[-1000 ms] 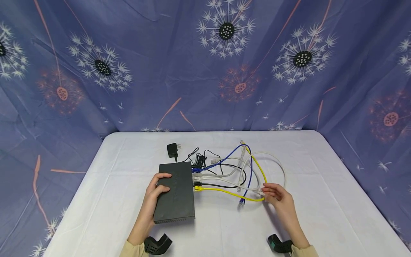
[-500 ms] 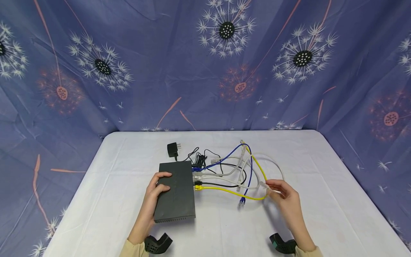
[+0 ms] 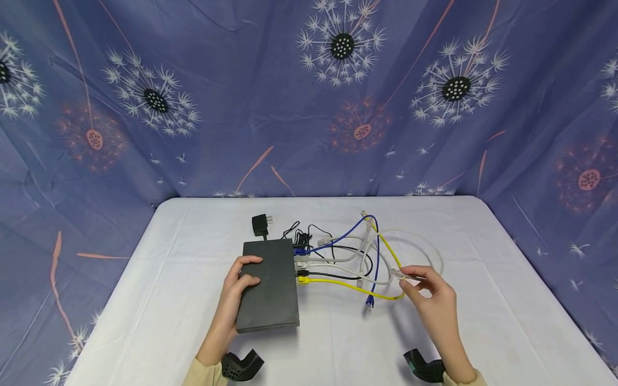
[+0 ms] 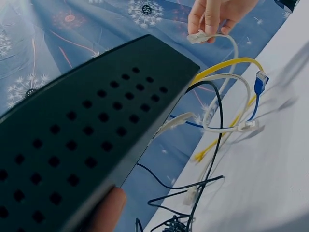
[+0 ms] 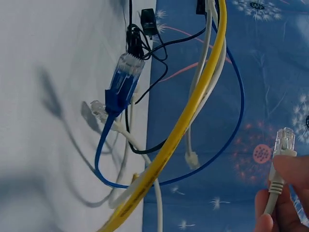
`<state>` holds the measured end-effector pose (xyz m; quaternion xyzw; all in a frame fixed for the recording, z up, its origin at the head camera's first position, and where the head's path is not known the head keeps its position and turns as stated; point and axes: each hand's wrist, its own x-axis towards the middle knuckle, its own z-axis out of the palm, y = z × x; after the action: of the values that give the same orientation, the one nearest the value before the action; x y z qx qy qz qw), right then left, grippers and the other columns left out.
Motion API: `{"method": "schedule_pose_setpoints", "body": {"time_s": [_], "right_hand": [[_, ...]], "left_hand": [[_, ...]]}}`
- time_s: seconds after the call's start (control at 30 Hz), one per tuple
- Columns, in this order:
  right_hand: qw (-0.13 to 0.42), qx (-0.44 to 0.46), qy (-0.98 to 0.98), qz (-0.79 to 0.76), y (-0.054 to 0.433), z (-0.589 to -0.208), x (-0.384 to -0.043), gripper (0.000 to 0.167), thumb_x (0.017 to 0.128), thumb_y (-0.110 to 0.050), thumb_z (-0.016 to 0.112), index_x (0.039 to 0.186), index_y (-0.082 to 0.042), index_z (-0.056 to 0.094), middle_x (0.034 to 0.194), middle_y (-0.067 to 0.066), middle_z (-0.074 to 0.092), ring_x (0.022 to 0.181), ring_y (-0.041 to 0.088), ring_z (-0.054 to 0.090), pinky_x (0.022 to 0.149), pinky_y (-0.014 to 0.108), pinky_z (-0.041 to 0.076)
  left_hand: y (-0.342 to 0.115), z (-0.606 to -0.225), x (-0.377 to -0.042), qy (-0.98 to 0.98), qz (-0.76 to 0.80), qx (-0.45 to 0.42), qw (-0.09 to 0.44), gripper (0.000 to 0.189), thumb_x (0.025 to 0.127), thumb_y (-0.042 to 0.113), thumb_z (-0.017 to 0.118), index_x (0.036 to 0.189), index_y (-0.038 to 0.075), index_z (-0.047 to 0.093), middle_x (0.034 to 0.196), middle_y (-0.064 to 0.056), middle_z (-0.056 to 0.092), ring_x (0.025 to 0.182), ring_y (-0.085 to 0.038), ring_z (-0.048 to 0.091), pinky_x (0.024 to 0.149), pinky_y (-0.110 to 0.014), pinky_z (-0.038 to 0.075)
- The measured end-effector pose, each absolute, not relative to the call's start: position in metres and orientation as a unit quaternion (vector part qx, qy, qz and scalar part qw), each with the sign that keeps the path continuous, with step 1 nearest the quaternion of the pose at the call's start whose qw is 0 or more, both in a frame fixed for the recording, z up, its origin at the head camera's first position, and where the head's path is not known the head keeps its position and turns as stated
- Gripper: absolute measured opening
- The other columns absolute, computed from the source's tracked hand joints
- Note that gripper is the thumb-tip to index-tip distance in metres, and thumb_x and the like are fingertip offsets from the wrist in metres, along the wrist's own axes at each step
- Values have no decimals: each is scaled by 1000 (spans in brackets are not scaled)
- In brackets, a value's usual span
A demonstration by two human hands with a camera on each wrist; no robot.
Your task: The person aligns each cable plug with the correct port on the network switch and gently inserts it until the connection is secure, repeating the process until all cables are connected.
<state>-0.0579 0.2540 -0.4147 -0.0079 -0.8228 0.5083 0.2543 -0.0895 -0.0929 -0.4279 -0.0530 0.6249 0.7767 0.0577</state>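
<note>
My left hand (image 3: 237,292) grips the left edge of a black network switch (image 3: 270,300), raised and tilted above the table. A perforated face of the switch (image 4: 91,121) fills much of the left wrist view, with one fingertip at its edge. Several network cables are plugged into its right side: a blue cable (image 3: 347,234), grey-white ones, a black cable (image 3: 333,277) and a yellow cable (image 3: 347,287). My right hand (image 3: 434,300) pinches the clear-ended plug (image 5: 285,145) of a white network cable between thumb and fingers. That plug (image 4: 198,36) points toward the switch.
Behind the switch lies a black power adapter (image 3: 259,225) with a bundled black cord (image 3: 302,239). Loose cable ends cross between my hands, among them a blue cable's plug (image 3: 369,303). A white cloth covers the table (image 3: 145,300); a patterned blue curtain (image 3: 232,96) hangs behind.
My right hand has moved slightly to the right, drawing the white cable's plug along. My left hand and the switch have shifted a little right and away from me.
</note>
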Motion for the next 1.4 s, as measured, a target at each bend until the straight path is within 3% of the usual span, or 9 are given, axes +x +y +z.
{"method": "schedule_pose_setpoints", "body": {"time_s": [0.17,0.37,0.57,1.0,1.4], "right_hand": [[299,65,-820,483,247,-407,-57,30,67,20,73,91,2,70,90,11,66,81,7,55,69,18,38],[315,100,-823,462,229,-385,-51,30,64,24,72,88,7,69,88,18,65,80,7,53,67,19,36],[315,130,-828,445,227,-393,-53,35,62,23,75,89,3,71,88,12,67,79,2,52,64,19,37],[281,170,-828,455,214,-400,-57,32,69,13,76,94,-7,73,91,1,66,80,8,56,64,18,39],[272,205,-830,442,191,-400,-58,31,71,8,77,95,-12,73,90,-4,66,85,11,55,65,17,40]], "left_hand": [[-90,-426,-89,624,778,-40,50,41,85,0,45,125,3,50,132,-13,39,108,-29,40,85,-38,36],[-87,-423,-89,629,775,-38,47,41,84,0,46,124,5,52,130,-11,41,107,-29,42,86,-39,36],[-83,-420,-90,637,769,-31,44,41,83,0,47,123,5,53,131,-11,42,109,-28,41,88,-40,34],[-71,-415,-91,650,759,-3,40,40,82,0,48,120,5,54,132,-9,44,110,-27,41,90,-41,31],[-63,-415,-94,623,780,23,43,39,83,-3,46,121,4,54,129,-11,43,109,-29,42,88,-40,35]]}}
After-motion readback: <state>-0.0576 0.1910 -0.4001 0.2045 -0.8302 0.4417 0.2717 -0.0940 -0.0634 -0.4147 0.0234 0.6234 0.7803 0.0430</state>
